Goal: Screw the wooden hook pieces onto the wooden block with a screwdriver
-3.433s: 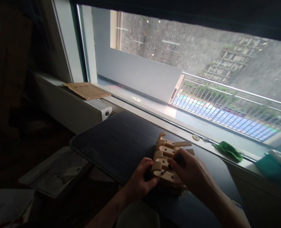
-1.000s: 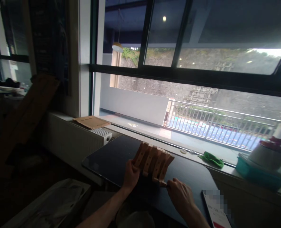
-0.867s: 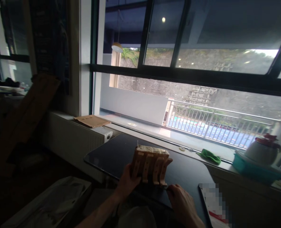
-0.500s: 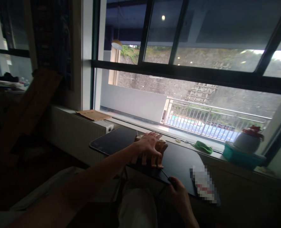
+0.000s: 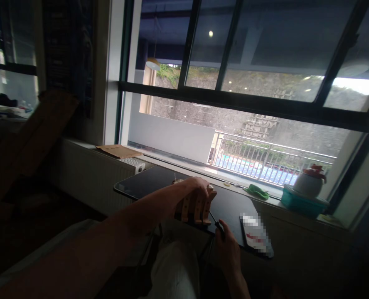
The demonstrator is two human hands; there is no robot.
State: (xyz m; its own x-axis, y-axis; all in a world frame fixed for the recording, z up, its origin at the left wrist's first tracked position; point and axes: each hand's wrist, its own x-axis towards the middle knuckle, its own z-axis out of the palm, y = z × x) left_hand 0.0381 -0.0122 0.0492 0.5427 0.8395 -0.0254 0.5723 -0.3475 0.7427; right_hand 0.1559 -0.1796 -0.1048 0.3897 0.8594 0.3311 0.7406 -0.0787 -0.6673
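On the black table stands a small wooden frame (image 5: 198, 207) of several curved slats with holes along them. My left hand (image 5: 200, 185) is closed over its top, with the fingers bent down behind it and mostly hidden. In my right hand (image 5: 230, 245), to the lower right, is a black-handled screwdriver (image 5: 217, 224), held with fingers wrapped round the handle. Its thin shaft points up and left toward the lower right slat. I cannot tell whether the tip touches the wood.
The black table (image 5: 141, 180) stands by the window. A partly blurred flat packet (image 5: 256, 236) lies on its right end. Along the sill are a green cloth-like thing (image 5: 257, 191) and a teal box (image 5: 303, 203) with a pale pot (image 5: 309, 182) on it. A brown envelope (image 5: 119, 151) lies left, above the radiator.
My left hand has gone from spread fingers over the frame to fingers curled behind its top. My right hand has brought the screwdriver up and more upright. The view has turned slightly right.
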